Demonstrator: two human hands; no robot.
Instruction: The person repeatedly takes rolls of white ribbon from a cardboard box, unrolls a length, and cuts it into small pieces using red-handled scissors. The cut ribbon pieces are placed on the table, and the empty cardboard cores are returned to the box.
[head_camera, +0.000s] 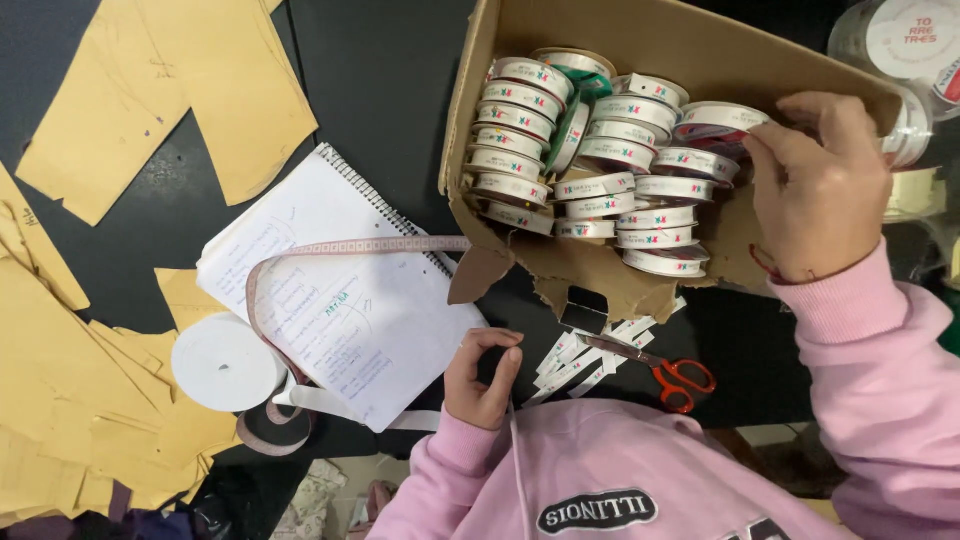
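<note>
The right hand (818, 190) reaches into a torn cardboard box (600, 40) on the dark tabletop (380, 90). Its fingers pinch the rim of one ribbon roll (718, 118) at the top right of the pile. The box is packed with many such rolls (560, 150), white with coloured marks, stacked on their sides and touching each other.

The left hand (484, 378) rests near the body, curled loosely by the edge of a spiral notebook (350, 300); I cannot tell if it holds anything. A pink measuring tape (340, 247) lies across the notebook. Red scissors (670, 375) lie beside small white strips (580, 360). A white spool (225, 362) and yellow paper pieces (150, 90) lie on the left.

The roll looks light and stiff at the sides, but the ribbon could slip loose. Holding it by both flat sides seems safest.
</note>
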